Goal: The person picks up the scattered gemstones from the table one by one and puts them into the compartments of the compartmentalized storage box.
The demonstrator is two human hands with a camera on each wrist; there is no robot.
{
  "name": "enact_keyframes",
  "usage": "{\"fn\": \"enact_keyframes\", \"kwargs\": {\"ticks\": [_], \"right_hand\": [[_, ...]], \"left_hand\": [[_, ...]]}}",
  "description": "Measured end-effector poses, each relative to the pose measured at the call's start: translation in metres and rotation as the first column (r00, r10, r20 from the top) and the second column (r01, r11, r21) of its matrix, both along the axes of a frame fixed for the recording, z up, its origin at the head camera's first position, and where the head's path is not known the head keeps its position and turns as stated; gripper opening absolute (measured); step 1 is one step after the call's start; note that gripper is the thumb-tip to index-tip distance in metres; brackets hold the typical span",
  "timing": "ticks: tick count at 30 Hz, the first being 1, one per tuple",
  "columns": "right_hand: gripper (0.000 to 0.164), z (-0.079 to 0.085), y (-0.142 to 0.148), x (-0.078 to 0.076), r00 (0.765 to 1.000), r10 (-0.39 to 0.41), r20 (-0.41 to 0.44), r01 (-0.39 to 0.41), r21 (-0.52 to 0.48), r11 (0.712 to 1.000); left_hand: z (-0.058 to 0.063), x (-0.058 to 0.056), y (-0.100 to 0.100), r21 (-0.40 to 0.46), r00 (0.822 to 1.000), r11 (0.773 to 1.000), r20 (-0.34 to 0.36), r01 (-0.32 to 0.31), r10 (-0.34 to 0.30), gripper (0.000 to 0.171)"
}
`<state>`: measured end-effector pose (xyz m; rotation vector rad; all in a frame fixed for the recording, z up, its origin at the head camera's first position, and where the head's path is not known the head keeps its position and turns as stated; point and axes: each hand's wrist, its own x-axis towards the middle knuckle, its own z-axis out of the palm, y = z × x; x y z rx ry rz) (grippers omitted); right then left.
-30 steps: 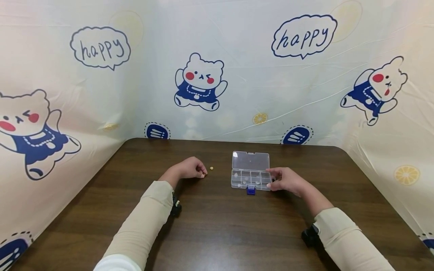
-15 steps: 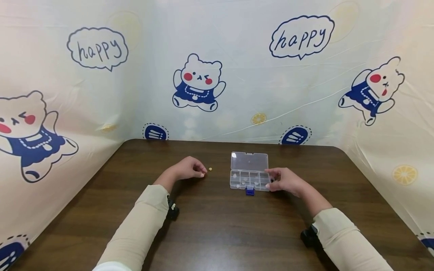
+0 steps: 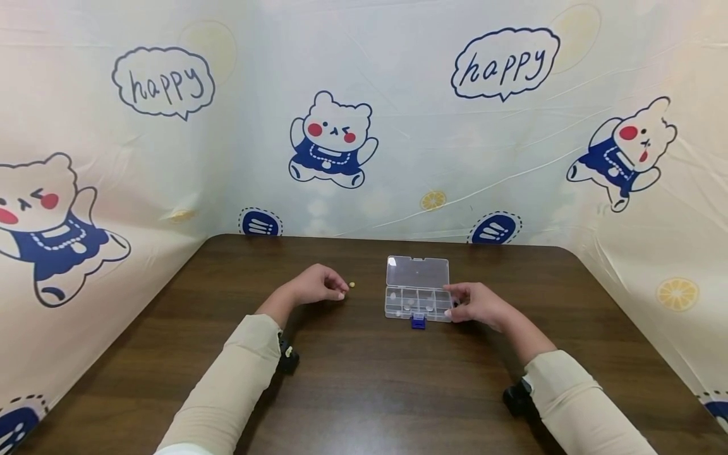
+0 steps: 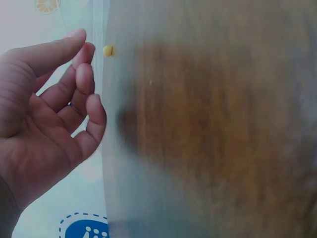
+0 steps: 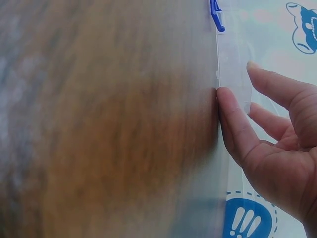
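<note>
In the head view, my left hand (image 3: 318,284) hovers low over the table, its fingertips just beside a small round yellow bean (image 3: 352,284). The left wrist view shows that hand (image 4: 59,94) loosely curled, thumb near the index finger, with nothing visible between them; the bean (image 4: 108,51) lies a little beyond the fingertips. A clear plastic compartment box (image 3: 409,306) stands with its lid (image 3: 418,272) raised and its blue latch (image 3: 418,321) facing me. My right hand (image 3: 480,305) holds its right end between thumb and fingers. Small pale pieces lie in some compartments.
The dark wooden table (image 3: 364,379) extends around both hands. A printed cloth (image 3: 421,151) with bears hangs behind and at the sides. Dark wrist cameras (image 3: 288,360) hang below the sleeves.
My left fingertips have come slightly closer to the bean, and the left forearm has shifted a little left. The right hand stays on the box. The head view has drifted slightly.
</note>
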<state>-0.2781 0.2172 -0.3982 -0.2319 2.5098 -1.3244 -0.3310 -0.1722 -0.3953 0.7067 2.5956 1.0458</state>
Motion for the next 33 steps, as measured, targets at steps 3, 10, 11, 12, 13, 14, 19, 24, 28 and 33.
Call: {"fn": "enact_keyframes", "kwargs": {"ticks": [3,10,11,12,13,14,19,24,28,33], "right_hand": [[0.067,0.001,0.000,0.000,1.000,-0.003,0.005,0.003,-0.003,1.000],[0.066,0.001,-0.001,0.001,1.000,-0.004,0.010,0.004,0.007,1.000],[0.066,0.001,-0.001,0.001,1.000,-0.004,0.010,0.004,0.007,1.000],[0.066,0.001,-0.001,0.001,1.000,-0.004,0.011,0.004,0.006,1.000],[0.066,0.001,-0.001,0.002,1.000,-0.005,0.011,0.005,0.006,1.000],[0.066,0.001,-0.001,0.002,1.000,-0.005,0.010,0.005,0.006,1.000],[0.066,0.002,-0.001,0.002,1.000,-0.006,0.006,0.006,0.012,1.000],[0.065,0.002,-0.001,0.002,1.000,-0.005,0.009,0.005,0.014,1.000],[0.066,0.002,-0.001,0.001,1.000,-0.002,0.012,0.002,0.015,1.000],[0.066,0.001,0.000,0.001,1.000,-0.006,0.015,0.006,0.016,1.000]], "left_hand": [[0.001,0.002,0.003,0.019,1.000,1.000,-0.027,0.004,-0.003,0.015],[0.003,0.004,0.009,0.042,0.999,0.999,-0.046,0.010,-0.008,0.017],[0.004,0.004,0.010,0.043,0.999,0.999,-0.044,0.011,-0.009,0.017],[0.004,0.004,0.011,0.045,0.999,0.999,-0.041,0.014,-0.012,0.017],[0.005,0.005,0.012,0.048,0.999,0.999,-0.037,0.016,-0.014,0.017],[0.006,0.005,0.013,0.051,0.999,0.999,-0.035,0.019,-0.017,0.017],[0.011,0.008,0.019,0.051,0.999,0.998,-0.045,0.029,-0.027,0.017],[0.017,0.011,0.025,0.039,0.995,0.997,-0.073,0.067,-0.064,0.017],[0.019,0.011,0.030,0.028,0.992,0.996,-0.093,0.088,-0.085,0.017],[0.021,0.011,0.035,0.025,0.993,0.996,-0.080,0.090,-0.088,0.018]]}}
